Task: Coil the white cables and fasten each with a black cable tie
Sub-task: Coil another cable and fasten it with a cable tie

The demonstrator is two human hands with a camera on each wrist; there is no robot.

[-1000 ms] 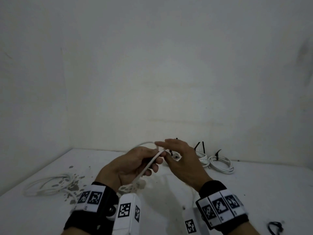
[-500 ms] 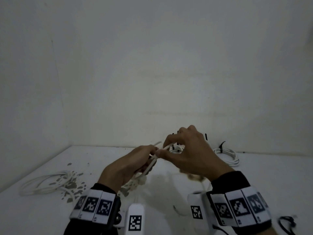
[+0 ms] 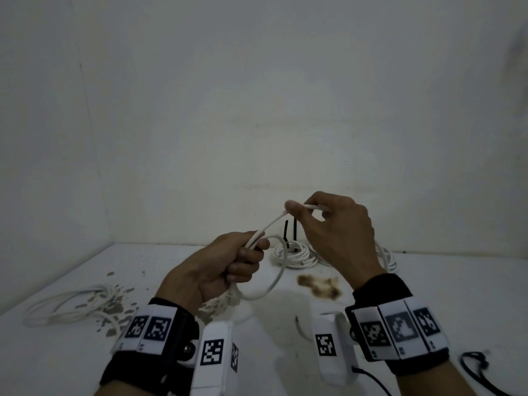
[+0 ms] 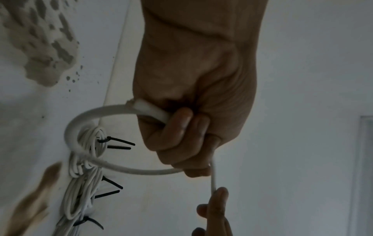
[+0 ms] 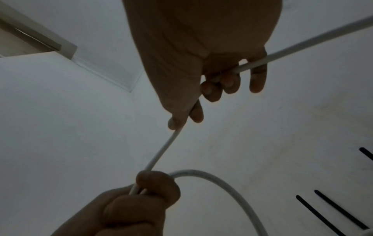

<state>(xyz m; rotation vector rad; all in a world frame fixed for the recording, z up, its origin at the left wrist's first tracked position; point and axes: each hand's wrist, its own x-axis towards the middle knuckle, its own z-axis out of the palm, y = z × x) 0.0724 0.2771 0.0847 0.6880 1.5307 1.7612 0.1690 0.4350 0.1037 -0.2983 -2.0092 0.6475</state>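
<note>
above the table, white cable looped through curled left hand fingers, pinched by right hand fingers

White cable, plain and unpatterned, looped between the hands. White coiled cables near the far edge of the table, each bound with a black cable tie. White loose cable near the table's left edge. White table bearing a brown stain at centre and grey-brown flaked patches toward the left. Black wristbands carrying white panels printed with black-and-white square-code markers. Spare black tie by the near right corner. Wall plain off-white.
</note>
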